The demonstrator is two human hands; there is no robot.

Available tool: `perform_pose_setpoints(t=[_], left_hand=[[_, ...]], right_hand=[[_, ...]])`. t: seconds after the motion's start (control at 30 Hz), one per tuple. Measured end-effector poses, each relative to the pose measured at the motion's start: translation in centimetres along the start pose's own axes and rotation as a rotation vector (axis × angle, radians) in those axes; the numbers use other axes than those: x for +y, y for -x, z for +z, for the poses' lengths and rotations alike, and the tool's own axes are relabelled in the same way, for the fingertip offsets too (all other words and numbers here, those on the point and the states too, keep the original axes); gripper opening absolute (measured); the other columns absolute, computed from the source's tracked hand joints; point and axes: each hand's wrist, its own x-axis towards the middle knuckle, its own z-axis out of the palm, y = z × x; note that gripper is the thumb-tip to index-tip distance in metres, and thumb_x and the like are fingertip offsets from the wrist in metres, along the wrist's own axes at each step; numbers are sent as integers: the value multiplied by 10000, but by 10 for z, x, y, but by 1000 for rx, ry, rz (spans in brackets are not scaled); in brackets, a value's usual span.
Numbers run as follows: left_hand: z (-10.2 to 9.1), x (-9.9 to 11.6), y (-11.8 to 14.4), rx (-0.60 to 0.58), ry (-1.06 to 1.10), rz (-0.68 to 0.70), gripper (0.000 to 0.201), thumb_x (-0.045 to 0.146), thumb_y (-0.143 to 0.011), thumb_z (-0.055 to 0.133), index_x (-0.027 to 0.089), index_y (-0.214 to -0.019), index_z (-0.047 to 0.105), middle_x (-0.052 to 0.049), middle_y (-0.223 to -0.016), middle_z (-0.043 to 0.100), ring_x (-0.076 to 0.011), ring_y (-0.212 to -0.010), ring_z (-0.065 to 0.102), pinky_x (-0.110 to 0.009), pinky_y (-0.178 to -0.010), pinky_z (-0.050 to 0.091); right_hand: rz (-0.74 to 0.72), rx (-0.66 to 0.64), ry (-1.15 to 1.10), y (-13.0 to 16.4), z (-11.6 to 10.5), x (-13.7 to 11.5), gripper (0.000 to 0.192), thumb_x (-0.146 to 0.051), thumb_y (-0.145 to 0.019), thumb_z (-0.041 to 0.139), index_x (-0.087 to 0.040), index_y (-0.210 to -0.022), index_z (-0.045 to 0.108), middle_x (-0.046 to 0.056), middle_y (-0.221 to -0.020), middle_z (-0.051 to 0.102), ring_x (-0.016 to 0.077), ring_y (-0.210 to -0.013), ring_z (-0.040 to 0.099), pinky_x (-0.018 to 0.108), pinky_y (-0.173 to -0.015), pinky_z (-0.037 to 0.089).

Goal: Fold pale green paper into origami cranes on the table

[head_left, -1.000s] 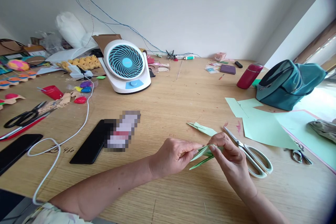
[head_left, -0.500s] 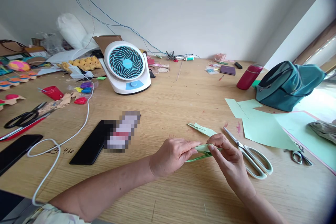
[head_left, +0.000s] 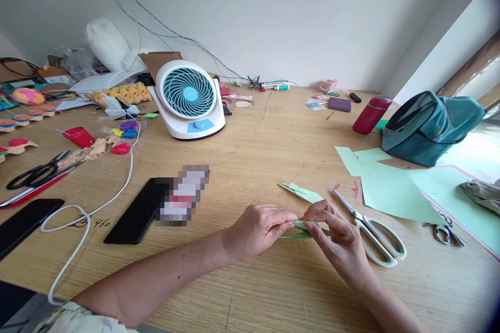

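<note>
Fingers (head_left: 291, 220) of both hands pinch folded green paper (head_left: 307, 229); scissors (head_left: 371, 231) lie just beside, bare table (head_left: 273, 286) nearer.

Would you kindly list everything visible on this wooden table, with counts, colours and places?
folded green paper piece: one, pinched between both hands, near front
pale green paper scrap: one, just beyond the hands
white-handled scissors: one, right of the hands
pale green paper sheets: several, right side
teal fabric bag: one, far right
red cylindrical bottle: one, left of the bag
white and blue desk fan: one, centre back
black-handled scissors: one, far left
black phone: one, left of centre
white cable: one, left
left hand: one, gripping the paper
right hand: one, gripping the paper
</note>
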Motion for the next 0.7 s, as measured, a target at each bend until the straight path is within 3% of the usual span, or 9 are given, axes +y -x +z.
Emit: perform_pose_setpoints(t=[0.3,0.53,0.7], left_hand=[[0,3,0,8,0,71,199,208,-983,495,151,-934,679,-42,-867,747,-140,-769,675,-245,-721,481],[1,0,0,62,-53,76,215,213,-974,511,155,-839,668,-16,-756,723,-117,-674,634,-232,-653,459],[0,1,0,53,-88,100,197,206,-980,509,156,-870,663,-17,-799,729,-112,-708,643,-229,-673,458]], right_hand=[[-41,-13,67,2,7,-10,108,-177,-928,607,-239,-862,665,35,-841,570,202,-822,547,340,-702,446],[-40,34,60,1,7,-6,77,-165,-910,644,-233,-878,662,33,-859,605,203,-848,562,350,-747,459],[-43,-37,-3,2,6,-4,111,-146,-902,655,-247,-880,693,28,-837,597,195,-818,564,335,-718,462]])
